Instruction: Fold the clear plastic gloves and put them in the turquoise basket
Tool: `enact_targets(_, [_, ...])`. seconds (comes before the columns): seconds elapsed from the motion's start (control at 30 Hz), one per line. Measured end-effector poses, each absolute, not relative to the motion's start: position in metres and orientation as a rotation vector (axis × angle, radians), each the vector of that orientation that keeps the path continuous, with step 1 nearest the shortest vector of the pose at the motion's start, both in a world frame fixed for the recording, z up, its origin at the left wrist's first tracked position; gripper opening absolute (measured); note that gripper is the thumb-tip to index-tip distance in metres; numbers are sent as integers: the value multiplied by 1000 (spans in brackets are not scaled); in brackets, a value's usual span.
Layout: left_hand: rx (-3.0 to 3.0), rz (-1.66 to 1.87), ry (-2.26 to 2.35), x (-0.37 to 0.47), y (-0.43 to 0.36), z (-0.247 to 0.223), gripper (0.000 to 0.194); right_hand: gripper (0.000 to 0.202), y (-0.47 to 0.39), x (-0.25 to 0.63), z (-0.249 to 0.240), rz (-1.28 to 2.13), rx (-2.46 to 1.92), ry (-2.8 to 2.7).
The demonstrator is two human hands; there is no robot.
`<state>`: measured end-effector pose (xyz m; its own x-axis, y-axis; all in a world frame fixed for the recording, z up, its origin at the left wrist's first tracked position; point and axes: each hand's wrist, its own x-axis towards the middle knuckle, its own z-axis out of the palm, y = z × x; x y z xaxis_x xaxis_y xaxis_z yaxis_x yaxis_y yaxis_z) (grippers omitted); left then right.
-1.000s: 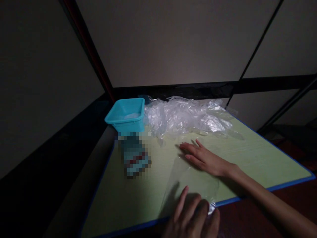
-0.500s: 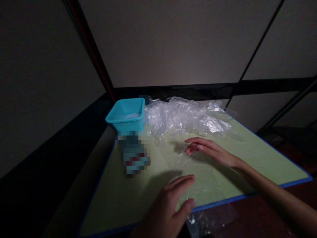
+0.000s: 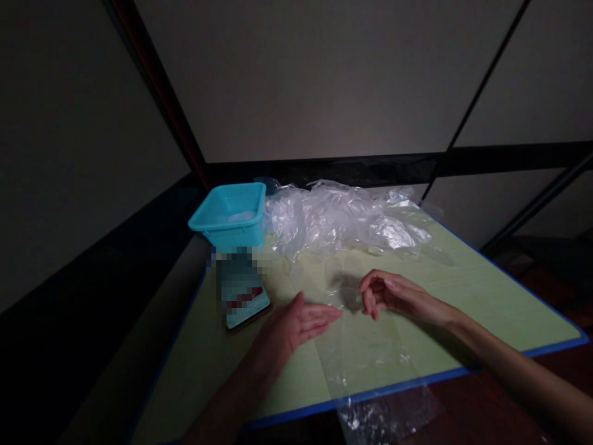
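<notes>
My left hand (image 3: 303,322) is open over the table, its fingers stretched to the right and nothing seen in them. Facing it, my right hand (image 3: 393,295) hovers with loosely curled fingers slightly apart, and no held thing shows. Below and between them, a clear plastic bag (image 3: 365,352) lies flat on the pale green tabletop (image 3: 445,334). Its near end hangs over the blue table edge. Whether either hand touches the thin film is hard to see.
A heap of crumpled clear plastic bags (image 3: 343,216) lies along the back of the table. At the back left stands a turquoise basin (image 3: 227,235) with something whitish inside. A phone (image 3: 248,312), partly blurred, lies in front of it. Wall panels (image 3: 324,80) rise behind.
My left hand has moved forward from the near edge and straightened its fingers. My right hand has shifted slightly right and nearer, its fingers curling more. The clear bag lies in much the same place.
</notes>
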<state>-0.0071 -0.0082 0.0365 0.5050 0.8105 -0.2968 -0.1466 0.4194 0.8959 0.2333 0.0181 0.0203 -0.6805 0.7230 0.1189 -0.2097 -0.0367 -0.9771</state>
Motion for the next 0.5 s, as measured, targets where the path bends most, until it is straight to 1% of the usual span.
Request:
enact_targets(0.13, [1059,638,768,10,0,43,61,38,22,228,27,1797,-560,-1642])
enact_targets(0.3, [1066,554,791,22,2,20,75,37,25,225,15,1670,-709,-1794])
enact_targets(0.5, [1071,582,724,17,6,12,76,37,27,225,8,1619,-706,-1805])
